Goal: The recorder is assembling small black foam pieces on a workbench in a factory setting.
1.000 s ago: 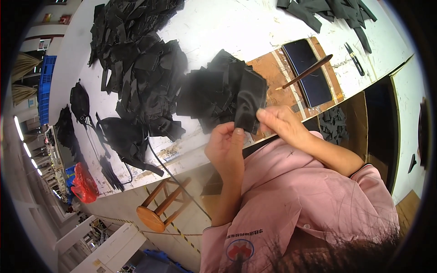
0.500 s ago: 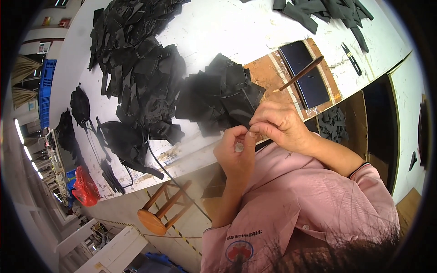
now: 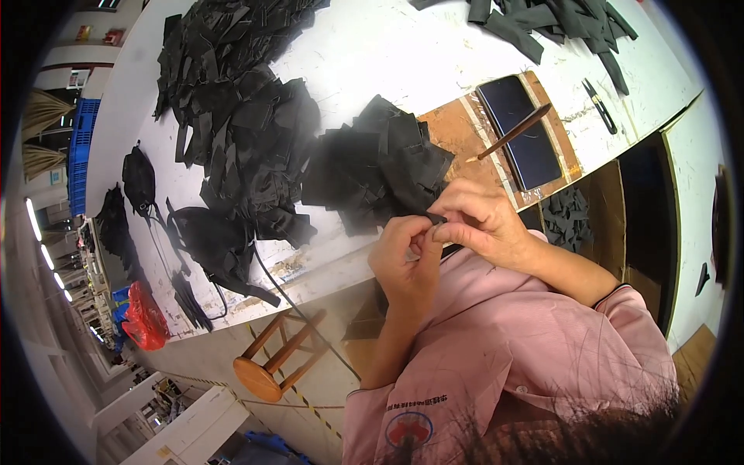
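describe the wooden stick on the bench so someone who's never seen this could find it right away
Start at the white worktable and find the brown board at its near edge, just beyond the person's right hand. A dark flat rectangular panel lies on that board; the wooden stick rests diagonally across it. It is the only thin, brown, pointed thing among black fabric scraps.

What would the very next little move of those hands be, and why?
Probably a small fold or turn of the small black fabric piece: the left hand and right hand pinch it together at the table edge, beside the black fabric pile.
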{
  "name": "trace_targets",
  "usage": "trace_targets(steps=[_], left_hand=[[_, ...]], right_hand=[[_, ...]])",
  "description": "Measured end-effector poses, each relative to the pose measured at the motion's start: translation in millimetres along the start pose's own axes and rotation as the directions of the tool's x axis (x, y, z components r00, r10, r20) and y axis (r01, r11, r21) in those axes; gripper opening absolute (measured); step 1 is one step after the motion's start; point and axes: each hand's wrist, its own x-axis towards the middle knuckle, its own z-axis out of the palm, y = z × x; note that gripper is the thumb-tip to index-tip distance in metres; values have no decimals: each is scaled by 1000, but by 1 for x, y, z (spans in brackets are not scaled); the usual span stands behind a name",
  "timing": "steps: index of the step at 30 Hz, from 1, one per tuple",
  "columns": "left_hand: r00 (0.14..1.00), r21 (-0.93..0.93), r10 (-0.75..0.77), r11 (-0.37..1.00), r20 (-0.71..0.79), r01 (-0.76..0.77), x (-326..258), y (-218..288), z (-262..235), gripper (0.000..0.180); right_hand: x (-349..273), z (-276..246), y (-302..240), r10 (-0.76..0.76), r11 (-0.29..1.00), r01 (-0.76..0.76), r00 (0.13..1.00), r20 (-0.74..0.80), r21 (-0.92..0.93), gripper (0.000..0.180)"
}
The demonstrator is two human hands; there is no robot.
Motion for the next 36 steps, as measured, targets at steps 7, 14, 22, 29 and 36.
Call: trace_targets(steps=[7, 14, 22, 29, 36], left_hand=[[968, 182, 20, 983, -249, 26, -11, -4, 17, 11], [853, -542, -521, 707, 34, 453, 7, -5, 2, 24], [876, -546, -482, 727, 26, 416, 17, -6, 8, 26], [899, -401, -388, 871, -202, 286, 12, -6, 15, 21], [908, -617, -382, 677, 172, 402, 3, -10, -12, 37]], right_hand=[[-1, 12, 3, -222, 888, 150, 968, -119, -435, 11], [-1, 10, 14, -120, 956, 46, 962, -243, -290, 12], [-1, 4, 22, 549, 485, -476, 819, 168, 734, 6], [1, 4, 23, 400, 188, -497, 827, 396, 847, 11], [-2, 3, 10, 447, 454, -497, 845, 293, 740, 15]])
